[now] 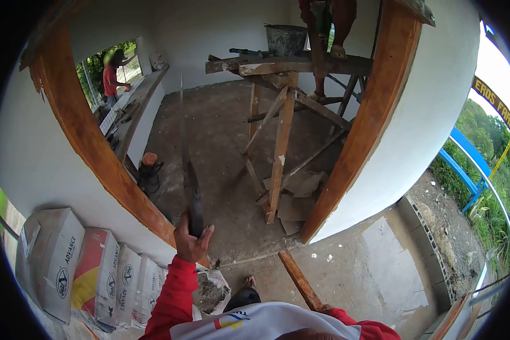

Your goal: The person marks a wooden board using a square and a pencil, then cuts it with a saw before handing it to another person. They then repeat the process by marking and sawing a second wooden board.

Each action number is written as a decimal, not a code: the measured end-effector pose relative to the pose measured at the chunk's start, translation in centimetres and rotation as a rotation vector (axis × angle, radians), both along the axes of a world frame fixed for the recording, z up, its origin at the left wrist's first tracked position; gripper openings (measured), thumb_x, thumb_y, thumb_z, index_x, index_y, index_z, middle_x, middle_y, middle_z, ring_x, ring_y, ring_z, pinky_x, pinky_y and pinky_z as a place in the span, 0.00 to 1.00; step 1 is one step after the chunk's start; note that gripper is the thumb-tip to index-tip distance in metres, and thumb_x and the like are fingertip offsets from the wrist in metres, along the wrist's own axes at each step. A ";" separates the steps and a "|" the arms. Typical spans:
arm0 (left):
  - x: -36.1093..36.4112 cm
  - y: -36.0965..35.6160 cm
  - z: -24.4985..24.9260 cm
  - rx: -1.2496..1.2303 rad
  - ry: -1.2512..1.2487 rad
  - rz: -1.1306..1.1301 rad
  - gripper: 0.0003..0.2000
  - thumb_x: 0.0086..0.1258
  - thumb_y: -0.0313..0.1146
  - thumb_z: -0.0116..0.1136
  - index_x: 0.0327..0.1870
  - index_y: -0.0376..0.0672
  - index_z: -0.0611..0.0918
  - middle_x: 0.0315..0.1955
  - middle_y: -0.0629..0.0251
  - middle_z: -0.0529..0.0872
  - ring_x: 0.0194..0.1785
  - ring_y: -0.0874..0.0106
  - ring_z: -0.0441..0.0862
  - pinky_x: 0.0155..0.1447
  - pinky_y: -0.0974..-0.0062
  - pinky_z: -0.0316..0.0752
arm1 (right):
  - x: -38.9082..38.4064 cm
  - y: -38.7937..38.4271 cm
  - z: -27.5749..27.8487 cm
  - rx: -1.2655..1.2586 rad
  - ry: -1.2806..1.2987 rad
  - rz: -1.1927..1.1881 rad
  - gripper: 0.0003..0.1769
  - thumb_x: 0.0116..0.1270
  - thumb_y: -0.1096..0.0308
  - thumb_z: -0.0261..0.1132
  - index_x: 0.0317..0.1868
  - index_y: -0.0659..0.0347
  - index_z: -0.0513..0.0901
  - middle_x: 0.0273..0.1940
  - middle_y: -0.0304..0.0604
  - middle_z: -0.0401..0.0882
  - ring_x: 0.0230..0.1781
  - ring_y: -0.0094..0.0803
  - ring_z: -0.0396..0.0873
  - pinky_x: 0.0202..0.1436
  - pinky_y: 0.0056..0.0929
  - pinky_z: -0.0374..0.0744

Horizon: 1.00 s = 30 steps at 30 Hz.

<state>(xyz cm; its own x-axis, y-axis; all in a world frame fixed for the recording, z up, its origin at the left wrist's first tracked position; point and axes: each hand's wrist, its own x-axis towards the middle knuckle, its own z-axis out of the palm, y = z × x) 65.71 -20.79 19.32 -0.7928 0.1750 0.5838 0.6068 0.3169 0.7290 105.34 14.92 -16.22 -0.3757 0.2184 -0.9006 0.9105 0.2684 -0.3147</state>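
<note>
My left hand (pixel 191 238), in a red sleeve, is closed round the dark handle of a handsaw (pixel 191 187). Its long thin blade shows nearly edge-on and points up and away, in front of the doorway. Low in the view, my right hand (pixel 326 309) grips the near end of a reddish-brown wooden board (pixel 300 280), mostly hidden by my sleeve and shirt. The board slants away over the concrete floor, its far end close to the door sill.
Wooden door jambs (pixel 90 141) frame the room. Inside, a person stands on a timber scaffold (pixel 283 141) beside a bucket (pixel 292 39). Another person (pixel 116 73) is outside the window. Cement bags (pixel 96 272) line the left wall; cardboard pieces (pixel 297 207) lie under the scaffold.
</note>
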 end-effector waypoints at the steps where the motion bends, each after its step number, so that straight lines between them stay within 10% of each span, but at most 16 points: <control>1: -1.5 0.7 1.1 -0.056 0.069 0.020 0.22 0.65 0.38 0.67 0.54 0.35 0.77 0.30 0.63 0.80 0.31 0.73 0.78 0.37 0.73 0.74 | -1.3 0.4 0.1 0.000 0.018 0.010 0.29 0.42 0.53 0.81 0.43 0.61 0.88 0.37 0.41 0.86 0.39 0.30 0.83 0.43 0.32 0.80; 6: -12.6 4.7 7.5 -0.254 0.329 0.061 0.28 0.60 0.38 0.71 0.58 0.30 0.77 0.36 0.43 0.85 0.39 0.47 0.85 0.44 0.64 0.80 | -8.0 2.0 -0.3 0.017 0.128 0.084 0.31 0.41 0.53 0.80 0.47 0.58 0.87 0.39 0.40 0.86 0.40 0.31 0.81 0.46 0.32 0.79; 16: -31.4 15.7 16.0 -0.230 0.450 -0.031 0.26 0.59 0.37 0.71 0.54 0.28 0.79 0.34 0.41 0.86 0.40 0.48 0.87 0.46 0.62 0.80 | -21.7 3.3 2.3 0.226 0.140 0.368 0.44 0.41 0.39 0.78 0.56 0.57 0.84 0.51 0.54 0.85 0.53 0.48 0.82 0.59 0.40 0.78; 18: -34.2 17.6 17.4 -0.250 0.416 -0.029 0.26 0.58 0.39 0.72 0.52 0.28 0.80 0.34 0.41 0.86 0.40 0.47 0.87 0.46 0.59 0.80 | -23.7 3.2 4.4 0.193 0.094 0.306 0.46 0.43 0.36 0.76 0.59 0.59 0.82 0.53 0.58 0.83 0.56 0.51 0.80 0.62 0.40 0.76; 20: -36.7 19.4 19.6 -0.319 0.303 -0.086 0.26 0.59 0.42 0.71 0.51 0.30 0.80 0.37 0.40 0.86 0.43 0.47 0.86 0.48 0.56 0.80 | -22.9 5.4 -5.3 0.152 0.270 0.087 0.51 0.39 0.42 0.80 0.63 0.60 0.77 0.50 0.59 0.84 0.52 0.53 0.82 0.58 0.40 0.79; 30: -51.4 28.6 21.7 -0.466 0.442 0.012 0.26 0.58 0.48 0.71 0.43 0.31 0.83 0.37 0.42 0.86 0.43 0.44 0.84 0.50 0.52 0.78 | -37.3 10.8 1.5 0.243 0.148 -0.181 0.50 0.41 0.42 0.80 0.63 0.62 0.77 0.49 0.57 0.84 0.50 0.48 0.83 0.56 0.39 0.80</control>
<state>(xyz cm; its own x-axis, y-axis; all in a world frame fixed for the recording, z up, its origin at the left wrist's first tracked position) 14.33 7.80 41.07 -0.4979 0.4817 0.7212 0.8130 0.5487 0.1948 68.08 25.70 -14.68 -0.4338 0.4954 -0.7526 0.8995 0.1898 -0.3936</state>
